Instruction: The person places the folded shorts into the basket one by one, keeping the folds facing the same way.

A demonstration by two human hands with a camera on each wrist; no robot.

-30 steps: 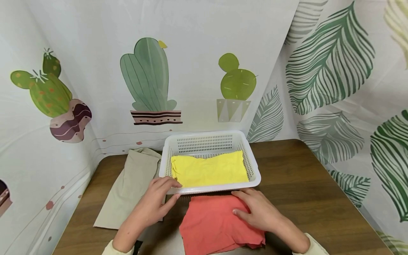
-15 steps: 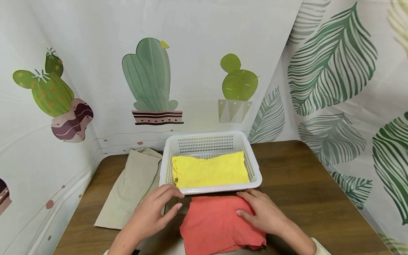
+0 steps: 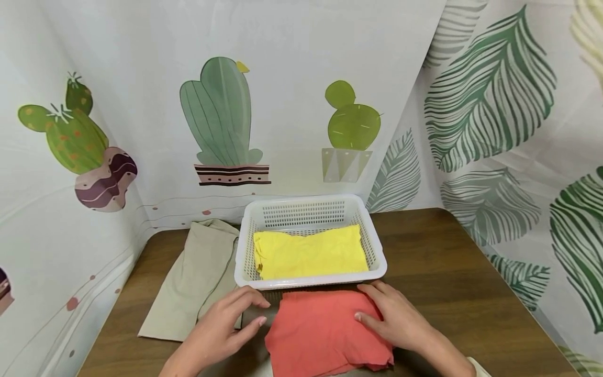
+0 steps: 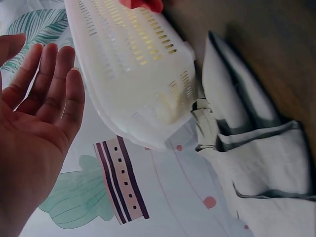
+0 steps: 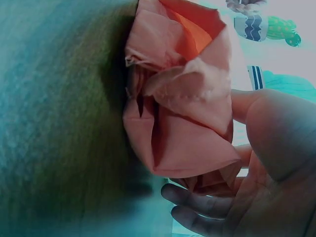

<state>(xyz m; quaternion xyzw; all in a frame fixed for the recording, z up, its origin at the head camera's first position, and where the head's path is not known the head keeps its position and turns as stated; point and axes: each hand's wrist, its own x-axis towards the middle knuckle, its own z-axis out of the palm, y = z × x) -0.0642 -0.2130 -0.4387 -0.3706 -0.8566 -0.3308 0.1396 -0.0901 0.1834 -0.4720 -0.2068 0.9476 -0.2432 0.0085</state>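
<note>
A folded red garment (image 3: 325, 332) lies on the table in front of the white basket. My right hand (image 3: 398, 319) rests at its right side, with the thumb over the top and the fingers (image 5: 200, 212) along the far edge. Seen from the right wrist, the garment (image 5: 182, 128) shows several loose layers at its end. To the left, my left hand (image 3: 226, 324) hovers beside the red garment with relaxed fingers and holds nothing. Its palm and fingers (image 4: 49, 89) show in the left wrist view. A folded yellow garment (image 3: 311, 254) lies inside the basket (image 3: 313, 283).
Beige trousers (image 3: 188, 283) with a pocket seam lie folded left of the basket. Behind the wooden table (image 3: 438, 272) hangs a white curtain (image 3: 287, 104) printed with cacti and leaves.
My left hand has drawn back from the basket's front rim toward me. The right hand has slid slightly rightward on the red garment, which stays in place.
</note>
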